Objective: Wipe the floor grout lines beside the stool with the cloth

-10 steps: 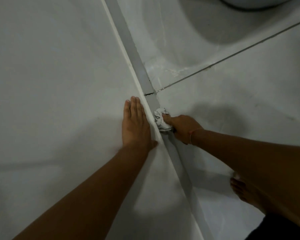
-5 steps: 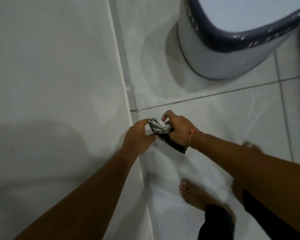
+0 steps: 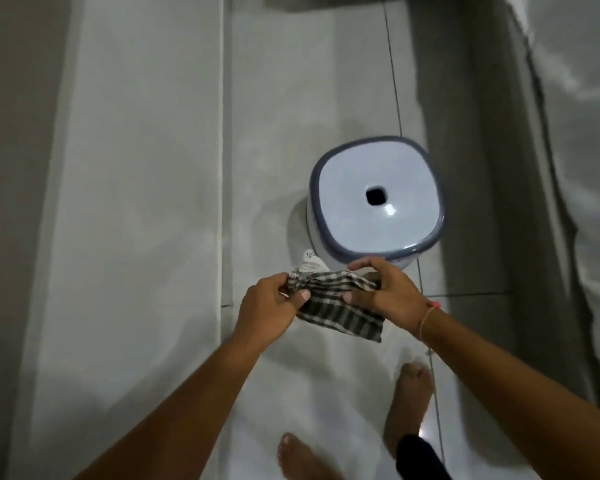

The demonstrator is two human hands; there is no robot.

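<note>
A dark checked cloth is stretched between both hands, held up in the air above the white floor tiles. My left hand grips its left end and my right hand grips its right end. Just beyond the hands stands a pale blue plastic stool with a grey rim and a square hole in its seat. A grout line runs away from me past the stool, and another grout line crosses to the right of my right hand.
A grey raised strip runs along the floor left of the stool, with a white wall surface beyond it. A dark wall base stands on the right. My bare feet are below the hands.
I have risen from the floor, so the view is higher and the whole stool shows. The cloth left the strip by the wall; both hands now hold it spread.
</note>
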